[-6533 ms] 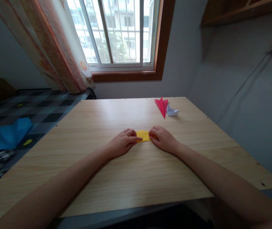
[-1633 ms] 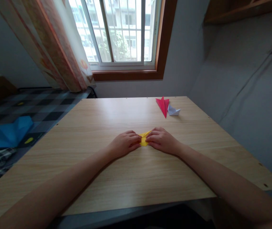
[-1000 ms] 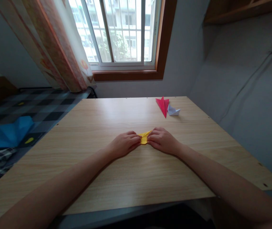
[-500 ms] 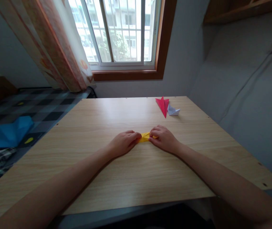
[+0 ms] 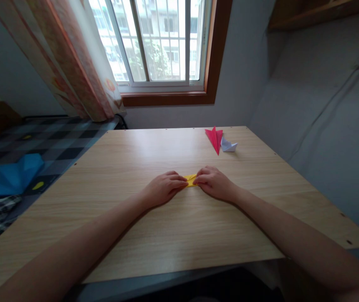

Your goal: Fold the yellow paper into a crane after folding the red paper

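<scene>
A small folded piece of yellow paper (image 5: pixel 191 180) lies on the wooden table (image 5: pixel 154 243), with a slanting crease or edge across its visible middle. My left hand (image 5: pixel 169 187) is closed on its left end, thumb and fingertips pressed together over the paper. On the opposite end, my right hand (image 5: pixel 212 183) pinches the paper between thumb and fingers. Both ends are hidden under my fingers, so only the middle strip shows.
Farther back on the table lie a red paper plane (image 5: pixel 214 140) and a white paper boat (image 5: pixel 229 145), close together. To the left, a blue folded paper (image 5: pixel 14 174) rests on a checked bed (image 5: pixel 60 155). A window (image 5: pixel 163 42) is behind the table.
The yellow paper's visible part looks flatter and narrower between my hands. My left fingertips have shifted slightly right, and my right fingers slightly left along it.
</scene>
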{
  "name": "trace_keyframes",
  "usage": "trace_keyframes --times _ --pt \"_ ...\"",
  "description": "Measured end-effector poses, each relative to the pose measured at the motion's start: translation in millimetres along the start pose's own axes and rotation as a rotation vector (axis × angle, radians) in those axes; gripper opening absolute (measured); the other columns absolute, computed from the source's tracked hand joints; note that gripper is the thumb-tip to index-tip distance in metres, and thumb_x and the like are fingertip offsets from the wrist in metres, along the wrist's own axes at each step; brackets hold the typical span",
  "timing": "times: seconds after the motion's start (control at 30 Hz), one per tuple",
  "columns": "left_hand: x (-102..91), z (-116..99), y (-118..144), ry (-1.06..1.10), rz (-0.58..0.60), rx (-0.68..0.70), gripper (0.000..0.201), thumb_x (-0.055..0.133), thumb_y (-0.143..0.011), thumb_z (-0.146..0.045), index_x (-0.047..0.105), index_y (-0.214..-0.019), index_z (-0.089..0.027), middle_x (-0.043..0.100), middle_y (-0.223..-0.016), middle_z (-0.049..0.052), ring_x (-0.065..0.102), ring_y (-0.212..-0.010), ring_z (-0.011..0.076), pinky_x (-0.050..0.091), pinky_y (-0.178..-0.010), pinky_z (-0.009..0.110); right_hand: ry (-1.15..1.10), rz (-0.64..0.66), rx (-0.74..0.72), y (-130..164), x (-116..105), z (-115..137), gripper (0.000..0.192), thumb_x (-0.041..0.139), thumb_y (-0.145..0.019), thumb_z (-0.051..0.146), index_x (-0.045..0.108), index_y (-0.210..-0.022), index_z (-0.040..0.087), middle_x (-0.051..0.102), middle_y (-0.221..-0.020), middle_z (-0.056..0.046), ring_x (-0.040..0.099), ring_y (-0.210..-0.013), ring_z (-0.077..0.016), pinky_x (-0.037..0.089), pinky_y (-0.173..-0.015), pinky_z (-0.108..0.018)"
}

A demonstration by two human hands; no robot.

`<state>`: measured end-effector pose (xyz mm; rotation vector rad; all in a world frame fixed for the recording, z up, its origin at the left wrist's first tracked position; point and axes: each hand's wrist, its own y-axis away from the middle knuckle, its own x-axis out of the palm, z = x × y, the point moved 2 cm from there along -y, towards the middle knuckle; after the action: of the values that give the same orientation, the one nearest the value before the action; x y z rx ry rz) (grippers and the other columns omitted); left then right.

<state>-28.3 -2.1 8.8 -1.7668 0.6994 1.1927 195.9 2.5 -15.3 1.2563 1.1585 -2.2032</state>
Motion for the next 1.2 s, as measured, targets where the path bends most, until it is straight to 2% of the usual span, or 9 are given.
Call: trace_keyframes --times 0.2,0.57,0.7,0.8,0.93,1.2 --pt "-2.7 -0.6 -0.1 0.012 0.022 0.003 0.029 0.045 -0.101 -0.023 0.071 -0.114 -0.02 0.073 -0.108 0.008 0.064 -0.098 0.0193 0.053 -0.091 0.034 -0.022 0.028 -0.005 -2.2 -4.9 0.6 0.011 0.065 -0.087 0.015 0.075 -0.088 0.021 0.071 -0.092 -0.006 0.061 -0.086 -0.0192 0.047 -0.081 -0.034" --pt "-10.8 7.3 2.4 0.151 0.129 -0.006 0.036 0.043 -0.098 -0.014 0.066 -0.125 -0.023 0.068 -0.124 0.008 0.061 -0.112 0.0192 0.049 -0.1 0.036 -0.12 0.012 0.006 -2.3 -9.4 -4.4 0.017 0.062 -0.084 0.008 0.075 -0.085 0.02 0.071 -0.092 -0.006 0.064 -0.084 -0.0171 0.051 -0.078 -0.03" --pt "-11.2 7.9 3.9 0.153 0.131 -0.001 0.038 0.043 -0.097 -0.011 0.066 -0.125 -0.024 0.067 -0.125 0.007 0.061 -0.113 0.0189 0.048 -0.101 0.035 -0.127 0.037 0.022 -2.0 -12.3 -4.0 0.017 0.061 -0.085 0.009 0.074 -0.082 0.02 0.071 -0.091 -0.005 0.064 -0.083 -0.0167 0.051 -0.077 -0.029" --pt "-10.2 7.5 4.7 0.148 0.132 0.0 0.039 0.043 -0.097 -0.011 0.065 -0.125 -0.024 0.067 -0.126 0.007 0.06 -0.114 0.0193 0.048 -0.102 0.037 -0.084 0.046 0.003 -1.0 -14.1 -0.8 0.017 0.061 -0.086 0.012 0.075 -0.09 0.02 0.072 -0.093 -0.006 0.064 -0.084 -0.0178 0.05 -0.078 -0.031" --pt "-8.5 7.9 4.6 0.148 0.131 -0.009 0.039 0.044 -0.096 -0.011 0.065 -0.126 -0.024 0.067 -0.126 0.007 0.06 -0.114 0.0194 0.048 -0.101 0.037 0.031 0.059 -0.068 0.7 -14.0 7.8 0.027 0.057 -0.09 0.016 0.073 -0.11 0.025 0.072 -0.101 -0.007 0.063 -0.093 -0.0209 0.045 -0.085 -0.037" --pt "-6.4 10.5 5.0 0.149 0.13 -0.004 0.044 0.045 -0.09 -0.005 0.066 -0.124 -0.023 0.067 -0.127 0.006 0.059 -0.116 0.019 0.047 -0.104 0.037 0.084 0.095 -0.104 1.8 -11.4 10.2 0.028 0.058 -0.09 0.016 0.075 -0.106 0.03 0.071 -0.104 -0.005 0.06 -0.096 -0.0215 0.041 -0.088 -0.038"
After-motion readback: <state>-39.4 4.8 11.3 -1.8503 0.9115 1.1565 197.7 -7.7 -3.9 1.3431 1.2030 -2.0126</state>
